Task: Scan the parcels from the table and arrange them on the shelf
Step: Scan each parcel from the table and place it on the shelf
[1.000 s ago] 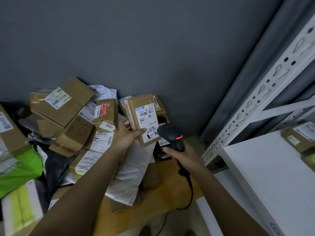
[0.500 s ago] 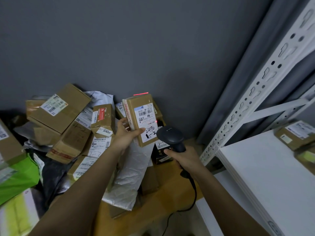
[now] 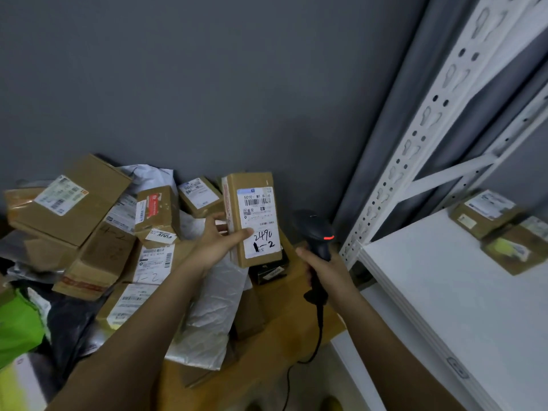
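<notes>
My left hand (image 3: 218, 244) grips a small brown cardboard parcel (image 3: 253, 218) upright, its white label marked "2490 1-2" facing me. To its right my right hand (image 3: 323, 269) holds a black handheld barcode scanner (image 3: 315, 232) by the handle; a red light glows on the scanner's head, which points toward the wall a little apart from the parcel. A pile of brown boxes (image 3: 89, 221) and mailer bags (image 3: 212, 310) covers the wooden table (image 3: 278, 330) below and to the left. The white shelf board (image 3: 444, 286) lies at the right.
Two brown parcels (image 3: 486, 213) sit at the back of the white shelf, behind a perforated white upright (image 3: 415, 143). A green bag (image 3: 17, 327) lies at the far left. The scanner's black cable (image 3: 314, 348) hangs off the table edge. A grey wall stands behind.
The scanner has pulled away to the right and its head has turned away from the label. The red scan line seen on the parcel half a second ago is gone. The view has shifted slightly.
</notes>
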Demonstrator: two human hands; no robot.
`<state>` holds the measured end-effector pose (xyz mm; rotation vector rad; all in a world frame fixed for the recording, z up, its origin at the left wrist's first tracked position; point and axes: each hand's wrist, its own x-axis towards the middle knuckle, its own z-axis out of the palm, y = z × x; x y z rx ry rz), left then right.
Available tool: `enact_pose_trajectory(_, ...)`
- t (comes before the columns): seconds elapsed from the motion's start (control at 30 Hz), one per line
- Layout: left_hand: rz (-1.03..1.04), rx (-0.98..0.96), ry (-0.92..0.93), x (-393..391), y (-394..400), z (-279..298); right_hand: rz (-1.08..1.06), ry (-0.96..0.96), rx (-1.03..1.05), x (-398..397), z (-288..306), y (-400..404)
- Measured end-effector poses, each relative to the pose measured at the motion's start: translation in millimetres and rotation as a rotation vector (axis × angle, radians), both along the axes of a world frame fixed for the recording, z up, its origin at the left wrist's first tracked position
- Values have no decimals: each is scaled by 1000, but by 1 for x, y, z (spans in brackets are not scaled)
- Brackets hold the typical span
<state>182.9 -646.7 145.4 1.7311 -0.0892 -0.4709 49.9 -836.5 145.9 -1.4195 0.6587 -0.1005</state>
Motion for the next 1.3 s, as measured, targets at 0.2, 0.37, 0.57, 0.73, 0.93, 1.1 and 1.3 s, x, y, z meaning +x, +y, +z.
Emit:
enact_pose_trajectory(0.2, -395, 206, 131, -27, -39, 4, -292, 0, 201, -41, -11, -41)
enact_pose_trajectory(0.37, -688, 289, 154, -60, -101, 3, -450, -34, 210, -93, -14, -78)
enact_pose_trajectory(0.57, -886, 282, 134, -100, -200, -5, -642, -57, 233, -153, -19, -127)
enact_pose_trajectory(0.73, -829, 291, 133, -116, -281, -18, -756, -40, 237, -188, -22, -168)
enact_pose_trajectory(0.93, -647, 403, -230, -116, -355, -27, -800, -35, 263, -203, -21, -214)
enact_pose_trajectory(1.1, -847, 632, -631, -135, -363, -21, -769, -42, 283, -195, -25, -248)
enact_pose_trajectory(1.3, -877, 834, -724, -130, -385, -20, -742, -53, 305, -173, -26, -279)
